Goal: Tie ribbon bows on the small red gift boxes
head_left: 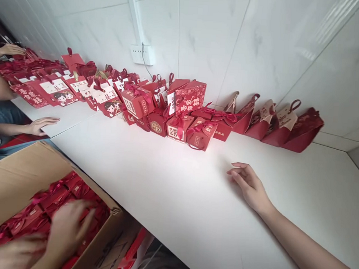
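My right hand (251,188) is over the white table (152,169), its fingers loosely bent and apart with nothing in them. At lower left, what seems to be my left hand (70,225) reaches into an open cardboard box (13,172). It is smeared by motion, so its grip does not show. Red gift boxes with ribbons (55,195) fill the carton beneath it. Another blurred hand (17,250) is beside it; whose it is I cannot make out. Nearest my right hand on the table stands a small red gift box (202,132) with a ribbon bow.
Red gift boxes (108,98) line the wall, with several wedge-shaped ones (302,131) at right. At far left another person's hand (41,125) rests on the table edge; their other hand (11,50) touches the boxes. A power strip (142,55) hangs on the tiled wall.
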`<state>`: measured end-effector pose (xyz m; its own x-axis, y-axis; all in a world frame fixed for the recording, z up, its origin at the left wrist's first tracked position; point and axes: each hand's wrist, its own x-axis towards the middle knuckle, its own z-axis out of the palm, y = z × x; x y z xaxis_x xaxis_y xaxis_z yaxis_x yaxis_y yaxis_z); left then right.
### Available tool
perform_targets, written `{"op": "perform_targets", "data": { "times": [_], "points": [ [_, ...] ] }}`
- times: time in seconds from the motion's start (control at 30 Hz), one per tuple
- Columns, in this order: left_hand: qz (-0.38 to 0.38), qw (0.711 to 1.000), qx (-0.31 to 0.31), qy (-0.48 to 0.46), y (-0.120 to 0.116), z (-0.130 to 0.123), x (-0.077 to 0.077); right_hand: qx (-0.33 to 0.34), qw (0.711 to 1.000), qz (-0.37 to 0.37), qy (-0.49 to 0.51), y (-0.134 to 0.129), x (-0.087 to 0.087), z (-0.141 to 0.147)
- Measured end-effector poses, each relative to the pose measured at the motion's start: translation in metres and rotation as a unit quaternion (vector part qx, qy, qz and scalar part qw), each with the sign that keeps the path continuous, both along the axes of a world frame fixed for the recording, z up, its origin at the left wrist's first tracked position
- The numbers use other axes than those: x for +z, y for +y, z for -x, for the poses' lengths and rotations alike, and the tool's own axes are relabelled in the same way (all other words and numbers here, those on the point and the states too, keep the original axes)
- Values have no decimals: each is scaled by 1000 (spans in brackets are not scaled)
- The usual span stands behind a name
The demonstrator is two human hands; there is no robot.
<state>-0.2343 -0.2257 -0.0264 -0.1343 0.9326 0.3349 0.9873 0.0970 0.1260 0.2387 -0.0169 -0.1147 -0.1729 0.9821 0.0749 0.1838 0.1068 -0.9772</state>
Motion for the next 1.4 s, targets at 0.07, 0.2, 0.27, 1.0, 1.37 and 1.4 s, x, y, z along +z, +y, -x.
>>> {"op": "perform_targets", "data": {
  "times": [0.07, 0.2, 0.27, 1.0, 1.37, 1.4],
  "points": [
    [-110, 993, 35, -1, 15, -3, 16, 17, 1000, -17, -14, 0, 0, 3],
    [-255, 965, -48, 30, 72, -45, 79, 38, 998, -32, -25, 1, 0, 7],
    [-231, 959, -158, 38, 113, -85, 104, 39, 998, -35, -20, 2, 1, 8],
    [161, 962, -202, -87, 274, -250, 60, 87, 995, -49, -9, 4, 13, 11],
    [398, 791, -374, -277, 244, -190, 51, 87, 989, -113, -46, -7, 16, 11],
    [429, 754, -415, -274, 245, -185, 49, 67, 992, -99, -41, -5, 16, 11]
  ]
}}
